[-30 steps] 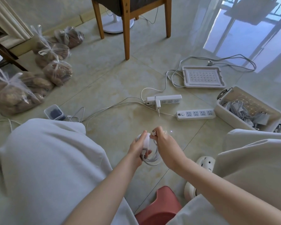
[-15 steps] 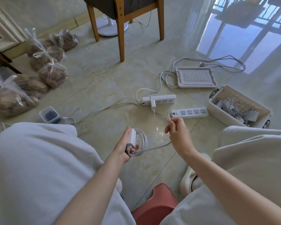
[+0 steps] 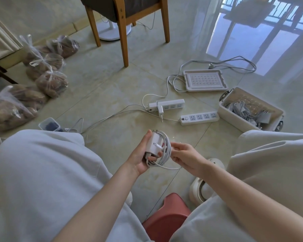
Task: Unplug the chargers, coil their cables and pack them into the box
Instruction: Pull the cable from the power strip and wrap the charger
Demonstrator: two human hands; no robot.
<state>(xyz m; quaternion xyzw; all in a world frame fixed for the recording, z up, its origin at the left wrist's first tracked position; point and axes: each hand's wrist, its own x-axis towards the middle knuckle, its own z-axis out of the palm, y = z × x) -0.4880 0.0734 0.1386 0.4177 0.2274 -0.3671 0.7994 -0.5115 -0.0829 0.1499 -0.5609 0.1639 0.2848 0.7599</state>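
Between the knees, above a red stool, the left hand lies palm up, fingers and thumb wrapped round a white charger. The cable is wound in loops round the charger's far side, against the fingertips. The right hand sits just beside the coil, wrist bent inward. Its thumb and forefinger seem to pinch the cable's last stretch, though the grip itself is hard to make out. A slack loop hangs from the coil under that hand.

Half a second ago the right hand was stretched out toward the floor ahead, pulling the free end taut. It has since come back to the coil, the loose length is shorter and the left hand sits nearer the body.

Farther out on the tiles lie two strips: the near strip bare, the far strip with one charger plugged in. Right of them stands the open box, holding several coiled chargers, with its lid beyond.
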